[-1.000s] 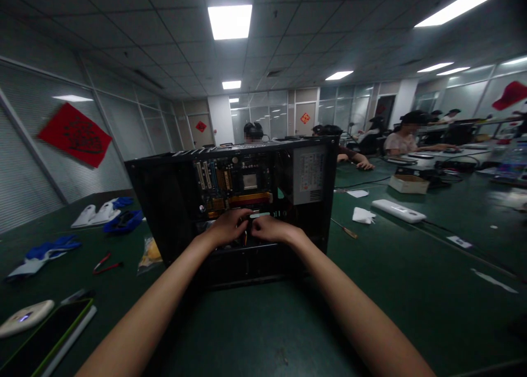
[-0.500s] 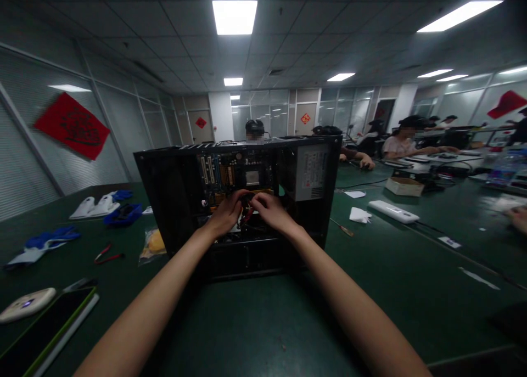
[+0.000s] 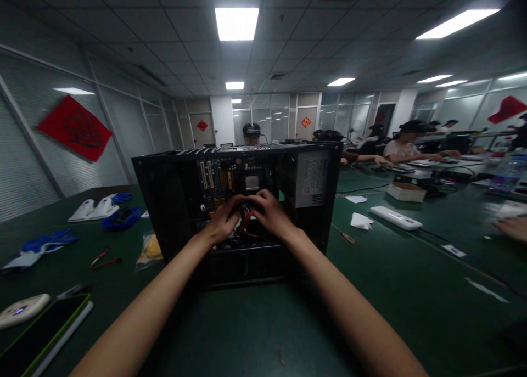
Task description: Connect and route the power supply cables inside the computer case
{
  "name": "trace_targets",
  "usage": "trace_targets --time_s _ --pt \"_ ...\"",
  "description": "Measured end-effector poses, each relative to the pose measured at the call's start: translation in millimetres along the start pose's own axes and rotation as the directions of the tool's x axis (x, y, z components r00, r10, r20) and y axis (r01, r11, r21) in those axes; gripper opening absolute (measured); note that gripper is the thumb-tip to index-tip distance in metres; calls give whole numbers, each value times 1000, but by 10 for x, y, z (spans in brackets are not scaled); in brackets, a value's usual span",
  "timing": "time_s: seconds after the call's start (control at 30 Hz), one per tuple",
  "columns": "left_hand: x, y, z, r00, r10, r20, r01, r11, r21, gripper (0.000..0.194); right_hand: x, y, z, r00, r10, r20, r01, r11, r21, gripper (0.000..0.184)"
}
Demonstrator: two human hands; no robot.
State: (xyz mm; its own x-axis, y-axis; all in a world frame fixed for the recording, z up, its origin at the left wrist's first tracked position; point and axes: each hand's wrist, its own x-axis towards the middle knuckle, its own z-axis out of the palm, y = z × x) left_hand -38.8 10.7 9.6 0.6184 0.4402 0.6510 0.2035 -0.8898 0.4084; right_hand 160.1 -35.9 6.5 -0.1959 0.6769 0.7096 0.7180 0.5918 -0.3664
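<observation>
An open black computer case (image 3: 164, 201) stands on the green table, its motherboard (image 3: 230, 176) and grey power supply (image 3: 309, 178) showing. Both my hands reach inside, low on the board. My left hand (image 3: 222, 220) and my right hand (image 3: 269, 212) have their fingers curled and pinched together over a red cable (image 3: 246, 217) between them. What the fingertips grip beneath is hidden.
Left of the case lie blue and white gloves (image 3: 45, 244), red-handled cutters (image 3: 102, 259), a plastic bag (image 3: 149, 251), a dark tablet (image 3: 41, 336) and a white device (image 3: 20, 310). To the right are a screwdriver (image 3: 343, 234), white cloth (image 3: 362, 220) and a power strip (image 3: 395, 218). Other people sit at the back.
My hands have moved up from the case's lower edge onto the board area and closed round the red cable. The view has shifted slightly.
</observation>
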Motion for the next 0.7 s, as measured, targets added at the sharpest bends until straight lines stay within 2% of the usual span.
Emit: trace_targets --time_s 0.07,0.13,0.27,0.33,0.4,0.53,0.6,0.7 --pt "-8 -33 -3 998 0 -56 -2 999 -33 52 34 -34 -50 999 -50 20 52 997 -59 38" --pt "-7 -61 3 995 -35 -97 35 999 0 53 69 -77 -138 991 -71 116 84 990 -112 40" --pt "15 -58 11 994 -81 -78 88 992 92 35 105 -156 -352 953 74 293 -8 976 -219 35" --pt "32 -32 0 997 -61 -54 66 992 105 33 92 -183 -416 937 132 323 -44 963 -267 31" --pt "46 -11 -20 999 2 -40 4 990 144 35 63 -200 -431 936 116 333 -20 960 -279 32" --pt "55 -19 -45 989 142 -42 -125 953 277 22 13 -180 -373 930 72 360 34 960 -278 37" --pt "53 -46 -38 987 157 -23 -140 929 343 21 9 -127 -339 924 87 373 27 957 -290 38" --pt "54 -80 -6 994 100 40 -108 894 435 26 22 -11 -306 919 121 375 5 948 -318 37"
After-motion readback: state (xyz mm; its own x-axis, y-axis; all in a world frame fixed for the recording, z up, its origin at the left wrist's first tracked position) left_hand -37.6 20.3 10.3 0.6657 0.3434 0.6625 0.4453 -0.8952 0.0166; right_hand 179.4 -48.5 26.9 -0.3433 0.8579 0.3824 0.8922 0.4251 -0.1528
